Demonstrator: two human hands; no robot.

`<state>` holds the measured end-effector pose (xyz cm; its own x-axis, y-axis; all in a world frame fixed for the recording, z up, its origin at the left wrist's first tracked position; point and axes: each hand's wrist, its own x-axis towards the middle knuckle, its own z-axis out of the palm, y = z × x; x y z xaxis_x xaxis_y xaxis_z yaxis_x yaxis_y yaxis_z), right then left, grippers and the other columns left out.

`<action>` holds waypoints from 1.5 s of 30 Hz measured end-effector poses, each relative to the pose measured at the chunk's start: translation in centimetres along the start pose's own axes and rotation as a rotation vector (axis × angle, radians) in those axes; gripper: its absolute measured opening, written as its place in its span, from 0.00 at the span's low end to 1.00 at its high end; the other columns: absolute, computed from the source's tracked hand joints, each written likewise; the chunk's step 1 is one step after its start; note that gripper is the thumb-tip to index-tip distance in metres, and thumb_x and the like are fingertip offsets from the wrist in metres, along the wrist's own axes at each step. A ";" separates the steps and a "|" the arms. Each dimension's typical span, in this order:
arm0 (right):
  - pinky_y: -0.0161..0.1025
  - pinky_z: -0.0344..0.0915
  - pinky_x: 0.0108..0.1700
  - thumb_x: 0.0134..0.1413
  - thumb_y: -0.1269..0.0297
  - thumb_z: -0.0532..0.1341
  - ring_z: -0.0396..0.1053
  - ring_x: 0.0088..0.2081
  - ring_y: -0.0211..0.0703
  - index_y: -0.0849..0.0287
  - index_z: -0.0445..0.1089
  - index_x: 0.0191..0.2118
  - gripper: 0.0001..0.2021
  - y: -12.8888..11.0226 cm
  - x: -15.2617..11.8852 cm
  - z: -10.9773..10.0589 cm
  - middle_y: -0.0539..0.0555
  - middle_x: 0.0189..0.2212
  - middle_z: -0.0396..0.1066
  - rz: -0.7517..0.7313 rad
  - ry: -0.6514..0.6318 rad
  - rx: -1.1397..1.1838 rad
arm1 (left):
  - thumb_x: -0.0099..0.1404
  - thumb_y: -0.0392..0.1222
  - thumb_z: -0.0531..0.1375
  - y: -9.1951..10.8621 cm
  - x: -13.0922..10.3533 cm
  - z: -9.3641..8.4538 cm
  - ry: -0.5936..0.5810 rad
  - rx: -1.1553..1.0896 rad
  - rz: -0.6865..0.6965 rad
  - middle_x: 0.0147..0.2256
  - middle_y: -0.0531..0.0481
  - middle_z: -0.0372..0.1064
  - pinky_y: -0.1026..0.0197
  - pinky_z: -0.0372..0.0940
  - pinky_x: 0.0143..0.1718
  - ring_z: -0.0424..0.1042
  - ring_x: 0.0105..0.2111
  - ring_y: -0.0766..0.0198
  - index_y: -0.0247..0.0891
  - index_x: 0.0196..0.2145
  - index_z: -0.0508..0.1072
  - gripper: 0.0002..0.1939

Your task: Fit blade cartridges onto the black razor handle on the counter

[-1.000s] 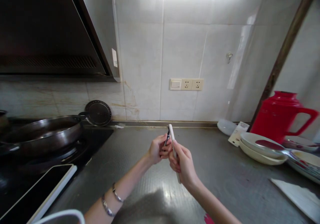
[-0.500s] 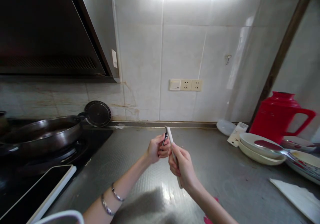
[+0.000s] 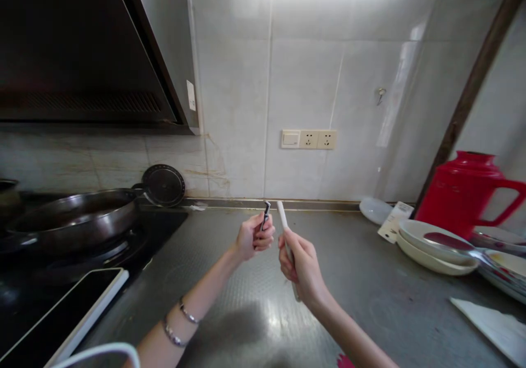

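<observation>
My left hand (image 3: 255, 235) is closed around a small dark metal tool (image 3: 265, 214), whose bent, shiny tip rises above the fingers. I cannot make out the tool's exact kind. Wrapped in the fingers of my right hand (image 3: 301, 261) is a slim white stick (image 3: 282, 213). Its upper end leans slightly left, and its lower end shows beneath the palm. The two hands are close together above the grey metal counter (image 3: 230, 308), with a narrow gap between the tool and the stick.
At left, a metal pan (image 3: 78, 217) sits on the stove, with a white-edged tablet-like device (image 3: 69, 313) nearer me. A red thermos jug (image 3: 464, 193), stacked dishes (image 3: 435, 264) with a spoon, and a white sheet (image 3: 493, 324) are at right. Wall sockets (image 3: 309, 139) are ahead.
My hands have moved apart. The dark tool, which was touching or nearly touching the white stick's upper end, is now to its left with a gap between. The view has shifted slightly.
</observation>
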<state>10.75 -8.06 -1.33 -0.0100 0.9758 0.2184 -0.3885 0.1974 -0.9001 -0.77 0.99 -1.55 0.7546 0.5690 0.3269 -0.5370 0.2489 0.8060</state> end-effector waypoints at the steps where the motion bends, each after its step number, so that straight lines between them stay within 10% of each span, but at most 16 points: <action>1: 0.24 0.38 0.10 0.51 0.48 0.56 0.39 0.09 0.24 0.60 0.60 0.24 0.19 -0.2 0.2 0.2 0.40 0.08 0.49 -0.017 0.000 0.000 | 0.63 0.51 0.49 0.2 0.0 0.0 0.000 0.007 0.003 0.14 0.62 0.41 0.73 0.40 0.08 0.35 0.10 0.76 0.37 0.23 0.57 0.17; 10: 0.25 0.37 0.10 0.51 0.48 0.56 0.40 0.09 0.24 0.60 0.58 0.21 0.20 1.1 1.3 1.8 0.40 0.07 0.49 -0.016 -0.066 -0.028 | 0.60 0.54 0.52 0.2 -0.1 -0.2 0.204 0.095 0.007 0.13 0.63 0.42 0.74 0.37 0.07 0.35 0.09 0.78 0.37 0.23 0.56 0.18; 30: 0.25 0.36 0.11 0.49 0.47 0.57 0.38 0.10 0.24 0.59 0.57 0.23 0.19 1.6 1.7 1.9 0.39 0.08 0.48 0.050 -0.079 0.042 | 0.58 0.54 0.55 0.5 0.1 -0.3 0.261 0.168 0.058 0.13 0.62 0.44 0.74 0.38 0.07 0.38 0.09 0.78 0.37 0.23 0.57 0.18; 45: 0.24 0.36 0.13 0.51 0.51 0.56 0.38 0.12 0.24 0.59 0.59 0.27 0.15 0.4 1.1 0.6 0.39 0.12 0.50 0.072 -0.078 0.061 | 0.60 0.53 0.52 -0.6 0.8 -0.1 0.420 0.897 0.340 0.20 0.56 0.58 0.68 0.55 0.23 0.58 0.19 0.71 0.36 0.27 0.61 0.15</action>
<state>10.09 -6.95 -1.19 -0.1106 0.9765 0.1848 -0.4396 0.1187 -0.8903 0.11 1.37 -1.84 0.3326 0.7690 0.5459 -0.0901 -0.5503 0.8301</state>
